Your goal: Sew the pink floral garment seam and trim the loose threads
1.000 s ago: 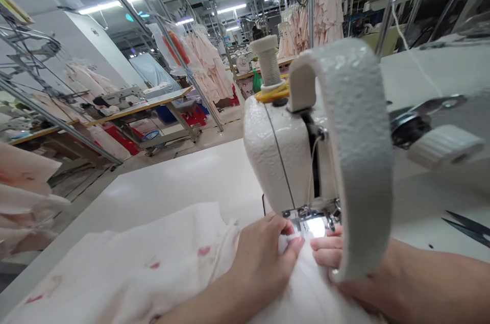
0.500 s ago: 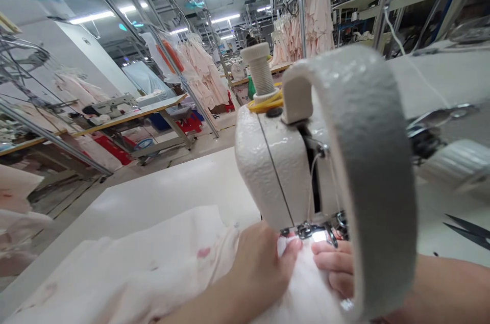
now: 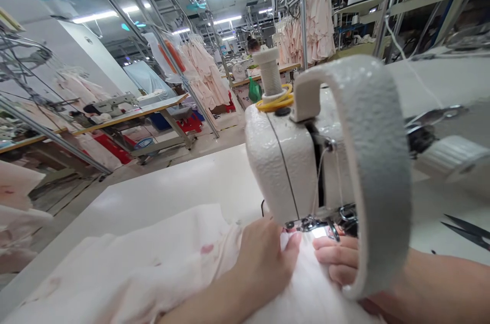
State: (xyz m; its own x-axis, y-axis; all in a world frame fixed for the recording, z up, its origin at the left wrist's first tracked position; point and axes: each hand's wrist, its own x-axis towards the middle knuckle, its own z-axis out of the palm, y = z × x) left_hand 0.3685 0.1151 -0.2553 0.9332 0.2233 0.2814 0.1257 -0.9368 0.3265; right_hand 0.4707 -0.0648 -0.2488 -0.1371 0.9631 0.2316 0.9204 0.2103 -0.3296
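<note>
Little shifts from half a second ago: the sewing machine (image 3: 273, 166) stands slightly farther right in view, while the left hand (image 3: 262, 260) and right hand (image 3: 344, 260) keep almost the same places beside its presser foot (image 3: 312, 223). The left fingers pinch the white fabric (image 3: 179, 268) between thumb and forefinger, just to the left of the foot. The right fingers lie on the same cloth just to the right of the foot, lightly bent and side by side; whether they grip it I cannot tell, as a thick, curved guard (image 3: 383, 176) passes in front of that hand. Between the two sets of fingers the cloth runs up to the foot, where a bright light falls. Left of the left fingers it spreads in loose folds over the white worktop (image 3: 187, 178), with a few reddish marks, one of them near the left wrist. Above the fingers rises the machine's head, topped by a thread spool (image 3: 271, 76) with yellow bands (image 3: 273, 103) around its base. Well to the right of the right fingers lie black scissors (image 3: 476, 240), cut off by the picture's edge. Far beyond the fingers, pale pink garments (image 3: 319, 23) hang on a rail.
</note>
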